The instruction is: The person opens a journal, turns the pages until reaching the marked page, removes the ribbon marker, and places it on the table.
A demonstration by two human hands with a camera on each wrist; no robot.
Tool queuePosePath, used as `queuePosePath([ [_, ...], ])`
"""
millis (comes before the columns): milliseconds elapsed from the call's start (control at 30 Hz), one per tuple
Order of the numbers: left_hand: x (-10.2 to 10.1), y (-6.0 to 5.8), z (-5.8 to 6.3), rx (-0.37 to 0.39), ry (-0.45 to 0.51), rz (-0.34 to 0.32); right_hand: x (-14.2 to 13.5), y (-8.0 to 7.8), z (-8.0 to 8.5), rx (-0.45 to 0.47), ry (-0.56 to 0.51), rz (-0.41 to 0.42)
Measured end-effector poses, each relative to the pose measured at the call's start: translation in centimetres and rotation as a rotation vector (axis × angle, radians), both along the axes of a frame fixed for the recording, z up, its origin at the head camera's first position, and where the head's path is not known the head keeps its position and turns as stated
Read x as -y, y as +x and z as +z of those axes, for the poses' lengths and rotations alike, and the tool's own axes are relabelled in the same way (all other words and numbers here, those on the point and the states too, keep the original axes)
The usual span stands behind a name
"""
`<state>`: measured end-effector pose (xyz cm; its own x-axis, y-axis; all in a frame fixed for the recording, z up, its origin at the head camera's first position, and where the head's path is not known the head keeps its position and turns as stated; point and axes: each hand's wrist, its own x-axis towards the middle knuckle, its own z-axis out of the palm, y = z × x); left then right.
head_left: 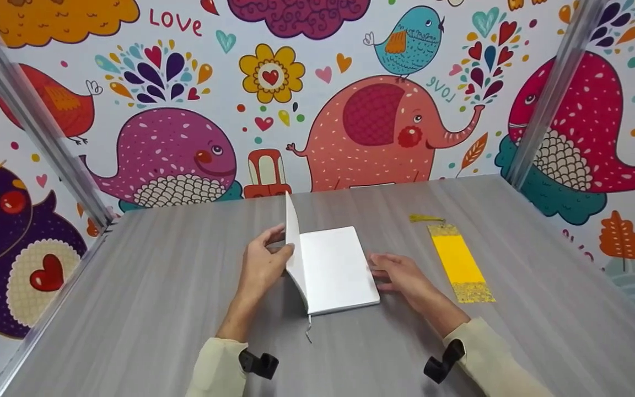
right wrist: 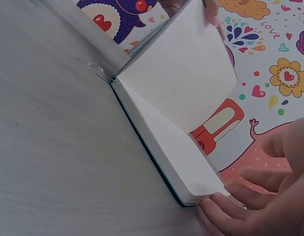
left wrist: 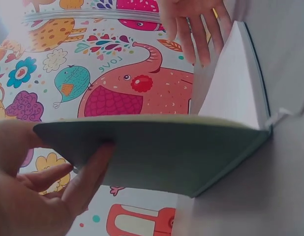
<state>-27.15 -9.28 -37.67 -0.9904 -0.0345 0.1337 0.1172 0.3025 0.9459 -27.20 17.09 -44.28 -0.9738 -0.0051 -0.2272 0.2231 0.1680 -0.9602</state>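
A notebook [head_left: 339, 270] with blank white pages lies spread on the table, its dark green cover [left wrist: 157, 152] raised on the left. My left hand [head_left: 265, 262] pinches that upright cover, thumb on the inner white side and fingers behind it. Beside the right edge of the page block is my right hand [head_left: 403, 278], fingers loosely extended, with fingertips right at the page edges in the right wrist view. From the bottom of the spine trails a thin ribbon marker [head_left: 309, 330].
A yellow bookmark [head_left: 457, 259] with glittery ends lies right of the notebook, its tassel [head_left: 426, 218] pointing left. The grey wood-grain table [head_left: 174, 309] meets a wall [head_left: 281, 33] printed with cartoon animals. Metal posts [head_left: 552, 88] stand at the corners.
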Motion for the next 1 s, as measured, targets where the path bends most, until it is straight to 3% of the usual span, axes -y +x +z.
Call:
queuePosePath([
  [233, -2.5, 0.1, 0.1, -0.045, -0.068, -0.018, 0.3, -0.2, 0.4, -0.038, 0.017, 0.015],
  [500, -5.7, 0.4, 0.5, -0.115, -0.268, 0.026, 0.3, -0.2, 0.3, -0.043, 0.016, 0.014],
  [833, -8.7, 0.6, -0.6, -0.159, -0.456, 0.000, 0.3, -0.2, -0.3, -0.044, 0.024, 0.006],
  [1000, -10.1, 0.6, -1.0, -0.178, -0.548, 0.013, 0.5, 0.0, 0.0, -0.105, 0.026, 0.032],
])
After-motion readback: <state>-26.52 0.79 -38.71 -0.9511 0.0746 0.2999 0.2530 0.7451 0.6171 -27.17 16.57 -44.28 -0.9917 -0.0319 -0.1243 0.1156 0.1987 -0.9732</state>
